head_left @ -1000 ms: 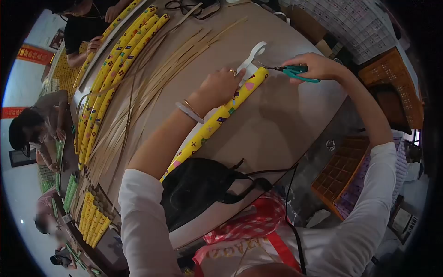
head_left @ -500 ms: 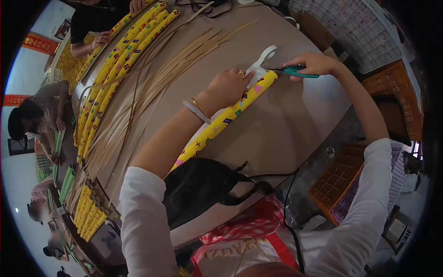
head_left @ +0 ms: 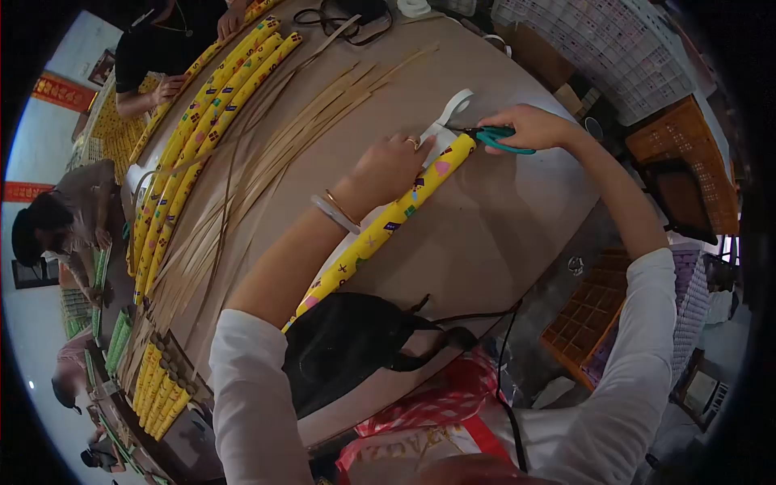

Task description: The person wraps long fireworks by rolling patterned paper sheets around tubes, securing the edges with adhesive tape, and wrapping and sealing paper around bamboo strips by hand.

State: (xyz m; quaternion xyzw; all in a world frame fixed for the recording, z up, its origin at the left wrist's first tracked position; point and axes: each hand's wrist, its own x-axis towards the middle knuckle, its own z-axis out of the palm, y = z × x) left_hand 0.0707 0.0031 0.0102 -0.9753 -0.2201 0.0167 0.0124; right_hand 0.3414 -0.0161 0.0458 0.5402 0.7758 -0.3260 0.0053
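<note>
My right hand point(head_left: 533, 128) is closed around the teal handles of a pair of scissors point(head_left: 497, 144). Their blades meet a white strip point(head_left: 457, 103) near the upper end of a yellow patterned tube point(head_left: 378, 233). On the tube's left side, my left hand point(head_left: 383, 171) has its fingertips closed on the strip, with the far end curling up beyond it. The tube slants down under my left forearm, its lower end beside a black cloth bag point(head_left: 343, 347).
Thin bamboo-like strips point(head_left: 267, 149) lie across the table point(head_left: 493, 242), beside long yellow tubes point(head_left: 202, 133). A co-worker in black point(head_left: 166, 44) touches one. Short yellow tubes point(head_left: 162, 392) are stacked lower left. An orange crate point(head_left: 586, 315) stands beyond the right edge.
Both hands, the scissors and the yellow tube appear shifted slightly left and down. The scissor blades now lie across the white strip.
</note>
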